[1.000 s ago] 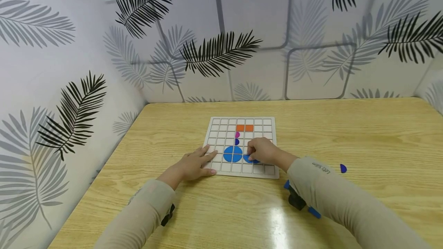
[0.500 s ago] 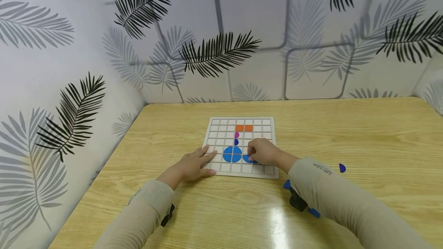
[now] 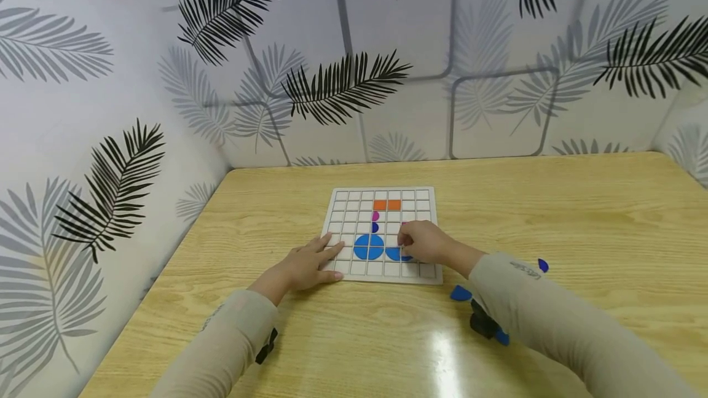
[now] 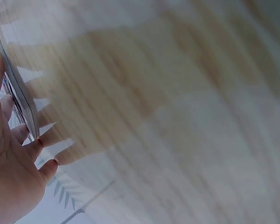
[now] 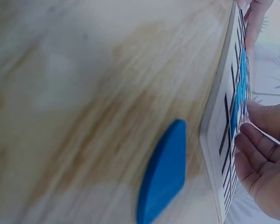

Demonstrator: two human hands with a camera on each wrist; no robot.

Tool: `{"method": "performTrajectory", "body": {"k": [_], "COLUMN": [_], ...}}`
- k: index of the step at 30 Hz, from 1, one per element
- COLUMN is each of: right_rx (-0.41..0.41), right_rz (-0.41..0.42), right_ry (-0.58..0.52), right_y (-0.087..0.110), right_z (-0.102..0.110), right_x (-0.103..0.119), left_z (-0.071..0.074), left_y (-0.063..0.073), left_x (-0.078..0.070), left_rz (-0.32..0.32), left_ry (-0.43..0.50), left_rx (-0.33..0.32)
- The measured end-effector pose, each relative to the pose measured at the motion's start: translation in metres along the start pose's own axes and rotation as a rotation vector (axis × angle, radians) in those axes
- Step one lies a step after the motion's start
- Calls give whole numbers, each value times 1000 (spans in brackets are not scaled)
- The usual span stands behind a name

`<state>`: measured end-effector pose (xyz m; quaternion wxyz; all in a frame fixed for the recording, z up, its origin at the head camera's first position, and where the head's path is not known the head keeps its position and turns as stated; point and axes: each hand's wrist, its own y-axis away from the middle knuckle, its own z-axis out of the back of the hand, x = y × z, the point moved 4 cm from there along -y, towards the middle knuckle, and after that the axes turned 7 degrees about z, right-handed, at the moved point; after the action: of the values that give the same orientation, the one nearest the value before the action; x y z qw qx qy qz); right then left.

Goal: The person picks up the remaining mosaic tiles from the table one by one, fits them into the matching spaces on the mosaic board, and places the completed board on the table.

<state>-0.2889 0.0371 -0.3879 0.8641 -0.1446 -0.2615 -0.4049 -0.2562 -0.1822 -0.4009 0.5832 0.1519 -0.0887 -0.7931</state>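
A white grid board (image 3: 348,192) lies on the wooden table. My left hand (image 3: 310,263) rests on its left edge, fingers spread, seen in the left wrist view (image 4: 14,172) as well. A blue circle (image 3: 368,247) of quarter pieces sits in the lower grid. To its right are blue curved pieces (image 3: 394,254), partly under my right hand (image 3: 427,242). The right hand's fingers are curled, thumb pointing down by these pieces; whether it pinches one is hidden. Orange squares (image 3: 387,205), a pink half-round (image 3: 375,216) and a purple half-round (image 3: 375,227) lie higher on the grid.
A loose blue quarter piece (image 3: 461,293) lies off the board's lower right corner, large in the right wrist view. Another blue piece (image 3: 502,338) lies by the right sleeve, partly covered. A purple piece (image 3: 543,265) is farther right. A patterned wall (image 3: 409,115) stands behind the table.
My right hand has shifted slightly right relative to the board, and a bit of pink now shows above its fingers. The left hand stays in place. The head view has turned slightly.
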Motion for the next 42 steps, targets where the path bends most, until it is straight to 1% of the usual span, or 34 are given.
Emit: {"method": "performTrajectory", "body": {"k": [5,10,16,21,28,36,42], "right_rx": [-2,-5,-8,-15,-1,17,19], "right_rz": [-7,23,39,70,100,84,113], "right_ry": [-32,-59,-88,-110,-137,-168,-198], "right_y": [8,17,30,43,61,87,105], "right_z": [6,12,19,25,32,37,39], "right_x": [0,0,1,2,4,7,5], "left_z": [1,2,0,-1,0,0,0], "left_y": [1,1,1,0,-1,1,0], "left_x": [-1,-1,0,1,0,0,0], "left_rz": [-7,-8,-5,-7,-13,-13,-8], "left_ry": [10,17,21,17,11,9,9], "left_rx": [1,1,2,-3,-13,-9,-3]}}
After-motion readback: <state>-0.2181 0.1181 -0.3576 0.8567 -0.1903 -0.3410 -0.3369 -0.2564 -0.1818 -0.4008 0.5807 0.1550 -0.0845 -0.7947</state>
